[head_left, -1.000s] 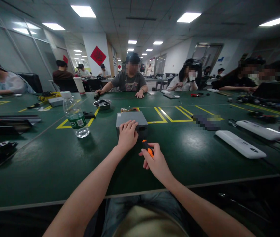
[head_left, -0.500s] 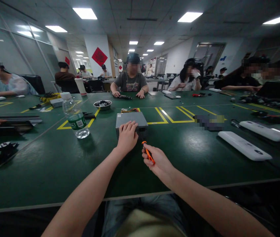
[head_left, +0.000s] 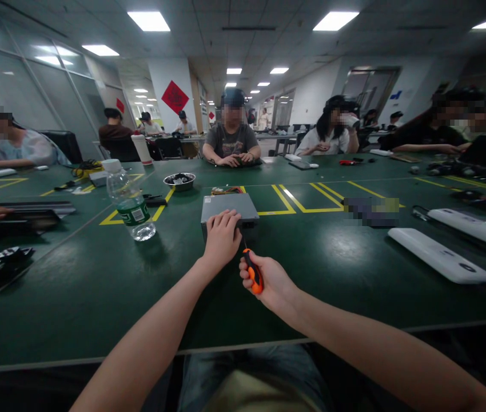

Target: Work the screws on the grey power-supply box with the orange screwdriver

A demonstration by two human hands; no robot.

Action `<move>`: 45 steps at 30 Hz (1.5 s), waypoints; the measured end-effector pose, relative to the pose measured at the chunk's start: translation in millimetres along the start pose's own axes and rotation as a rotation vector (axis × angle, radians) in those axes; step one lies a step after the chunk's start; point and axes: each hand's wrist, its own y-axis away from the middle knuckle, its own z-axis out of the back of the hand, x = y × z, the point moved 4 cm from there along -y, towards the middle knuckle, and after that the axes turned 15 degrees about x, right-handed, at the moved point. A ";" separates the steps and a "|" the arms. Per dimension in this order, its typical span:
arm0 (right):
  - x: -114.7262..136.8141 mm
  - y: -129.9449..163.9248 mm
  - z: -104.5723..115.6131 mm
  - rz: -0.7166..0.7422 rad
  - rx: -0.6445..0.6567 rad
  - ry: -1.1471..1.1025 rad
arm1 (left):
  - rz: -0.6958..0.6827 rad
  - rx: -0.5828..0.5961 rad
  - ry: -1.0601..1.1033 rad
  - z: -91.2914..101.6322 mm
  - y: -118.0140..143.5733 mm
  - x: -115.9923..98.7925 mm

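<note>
The left hand (head_left: 222,237) lies mostly open on a grey box (head_left: 229,205) that sits on the green bench (head_left: 75,297), and the right hand (head_left: 272,280) is curled around an orange and black screwdriver (head_left: 253,273), its thin end pointing toward the near side of the box

No readable wording in your view. Green label (head_left: 132,214) on the clear bottle (head_left: 118,187) to your left: barcode, pale print too small. Red diamond sign (head_left: 175,98) on the white pillar (head_left: 156,75): dark central figure, strokes unclear. Smaller red sign (head_left: 120,105) left of that: illegible. Gray shirt (head_left: 217,139) on the person facing you: chest print (head_left: 231,145), blurred. Gray metal box (head_left: 236,201) before you: white sticker (head_left: 207,200) near its far left corner, too tiny. Blue wall mark (head_left: 395,95), right: unclear.
</note>
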 end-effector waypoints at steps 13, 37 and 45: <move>6.7 -4.0 19.2 0.046 0.085 0.091 | 0.000 0.001 0.004 -1.5 -1.6 0.6; 3.1 -11.0 28.9 0.032 0.206 0.075 | 0.009 -0.023 -0.009 -2.8 -3.1 0.1; 6.4 -13.5 32.1 0.019 0.200 0.049 | 0.010 -0.030 -0.011 -5.2 -3.7 2.5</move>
